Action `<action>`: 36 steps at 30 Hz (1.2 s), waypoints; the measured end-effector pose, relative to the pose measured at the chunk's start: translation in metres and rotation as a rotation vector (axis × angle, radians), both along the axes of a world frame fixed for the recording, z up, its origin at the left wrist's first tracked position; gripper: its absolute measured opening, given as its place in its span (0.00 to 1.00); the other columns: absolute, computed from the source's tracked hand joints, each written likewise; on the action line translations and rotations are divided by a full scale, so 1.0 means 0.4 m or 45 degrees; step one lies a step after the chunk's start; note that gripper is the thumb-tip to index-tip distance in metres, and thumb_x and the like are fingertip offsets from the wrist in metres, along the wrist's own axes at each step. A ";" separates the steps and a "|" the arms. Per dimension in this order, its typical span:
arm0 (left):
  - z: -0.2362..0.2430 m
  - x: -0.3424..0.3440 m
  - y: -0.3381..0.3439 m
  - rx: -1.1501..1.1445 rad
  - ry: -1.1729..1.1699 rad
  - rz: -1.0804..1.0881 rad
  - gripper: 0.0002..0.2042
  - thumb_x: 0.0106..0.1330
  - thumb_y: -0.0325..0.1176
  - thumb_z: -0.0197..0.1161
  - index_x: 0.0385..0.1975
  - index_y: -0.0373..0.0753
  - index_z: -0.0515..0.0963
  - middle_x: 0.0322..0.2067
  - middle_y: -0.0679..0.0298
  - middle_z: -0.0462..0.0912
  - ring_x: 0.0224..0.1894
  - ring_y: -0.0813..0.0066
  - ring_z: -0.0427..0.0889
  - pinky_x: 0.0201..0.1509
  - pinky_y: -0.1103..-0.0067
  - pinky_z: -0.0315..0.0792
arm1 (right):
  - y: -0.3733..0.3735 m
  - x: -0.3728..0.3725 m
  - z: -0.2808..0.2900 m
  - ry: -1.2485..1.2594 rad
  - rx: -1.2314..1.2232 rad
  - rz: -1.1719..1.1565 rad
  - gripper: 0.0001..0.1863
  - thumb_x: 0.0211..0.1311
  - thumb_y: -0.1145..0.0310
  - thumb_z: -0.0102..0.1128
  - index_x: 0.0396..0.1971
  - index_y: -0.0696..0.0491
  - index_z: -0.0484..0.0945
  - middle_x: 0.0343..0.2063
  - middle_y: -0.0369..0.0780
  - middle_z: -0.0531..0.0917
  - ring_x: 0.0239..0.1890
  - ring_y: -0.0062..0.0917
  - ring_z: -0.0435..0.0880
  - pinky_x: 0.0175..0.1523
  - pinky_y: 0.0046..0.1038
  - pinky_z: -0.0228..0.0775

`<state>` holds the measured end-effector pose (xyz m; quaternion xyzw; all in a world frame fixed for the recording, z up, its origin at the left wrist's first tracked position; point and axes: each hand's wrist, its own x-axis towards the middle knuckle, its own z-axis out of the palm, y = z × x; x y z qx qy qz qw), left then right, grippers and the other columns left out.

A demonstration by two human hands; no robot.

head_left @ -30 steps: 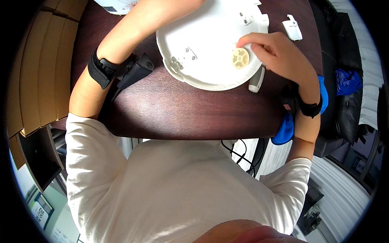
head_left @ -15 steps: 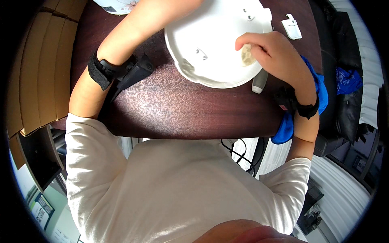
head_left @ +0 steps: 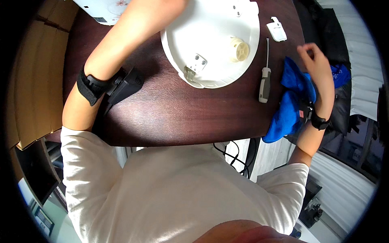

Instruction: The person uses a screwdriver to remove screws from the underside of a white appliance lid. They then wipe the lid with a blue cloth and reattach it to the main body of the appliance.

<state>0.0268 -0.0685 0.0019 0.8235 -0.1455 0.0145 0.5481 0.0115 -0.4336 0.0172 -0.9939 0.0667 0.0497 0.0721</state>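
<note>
A round white plastic dish-shaped cover (head_left: 214, 69) lies at the far side of the table. In it stands a short pale-yellow ribbed cylinder (head_left: 242, 52), and small metal fittings sit on its floor. My left hand (head_left: 172, 5) reaches to the cover's far left; its fingers are beyond the top edge of the picture. Off to the right of the cover, my right hand (head_left: 318, 65) hovers near a blue cloth (head_left: 298, 97). Its thumb and forefinger curl together in a pinch, slightly blurred, and anything between the tips is too small to make out.
A screwdriver (head_left: 265, 84) with a grey-and-white handle lies between the cover and the cloth. Beyond it rests a small white plastic piece (head_left: 277, 31). A white box with a flower print (head_left: 106, 9) stands far left, and cardboard boxes (head_left: 40, 77) line the left side.
My right hand has left the pale cylinder and moved right, past the screwdriver, which now shows in full. The cylinder stays in the cover. The whole view has shifted slightly.
</note>
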 end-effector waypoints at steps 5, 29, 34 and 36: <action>0.022 -0.040 -0.005 -0.101 -0.077 0.007 0.16 0.62 0.18 0.50 0.50 0.29 0.74 0.42 0.56 0.81 0.43 0.70 0.80 0.49 0.77 0.74 | -0.130 -0.056 -0.158 0.179 -0.316 -0.218 0.52 0.56 0.28 0.50 0.60 0.65 0.66 0.58 0.61 0.70 0.61 0.52 0.71 0.63 0.43 0.65; 0.005 -0.059 -0.015 -0.247 -0.242 -0.122 0.17 0.59 0.15 0.45 0.47 0.29 0.75 0.42 0.56 0.80 0.48 0.70 0.78 0.55 0.78 0.70 | 0.328 -0.123 -0.091 -0.497 0.413 1.113 0.23 0.51 0.73 0.65 0.49 0.50 0.73 0.46 0.43 0.79 0.47 0.40 0.80 0.51 0.36 0.75; 0.025 -0.061 -0.019 -0.234 -0.198 -0.085 0.19 0.57 0.14 0.44 0.46 0.29 0.76 0.40 0.54 0.81 0.46 0.69 0.79 0.53 0.78 0.70 | 0.319 -0.121 -0.099 -0.436 0.254 1.204 0.27 0.45 0.71 0.68 0.49 0.49 0.73 0.48 0.40 0.79 0.49 0.37 0.79 0.54 0.35 0.74; 0.008 -0.056 -0.020 -0.249 -0.221 -0.106 0.19 0.56 0.13 0.44 0.46 0.28 0.76 0.39 0.53 0.82 0.46 0.68 0.80 0.53 0.78 0.71 | 0.317 -0.122 -0.090 -0.410 0.210 1.227 0.27 0.44 0.72 0.68 0.49 0.49 0.73 0.47 0.40 0.79 0.50 0.37 0.79 0.54 0.35 0.74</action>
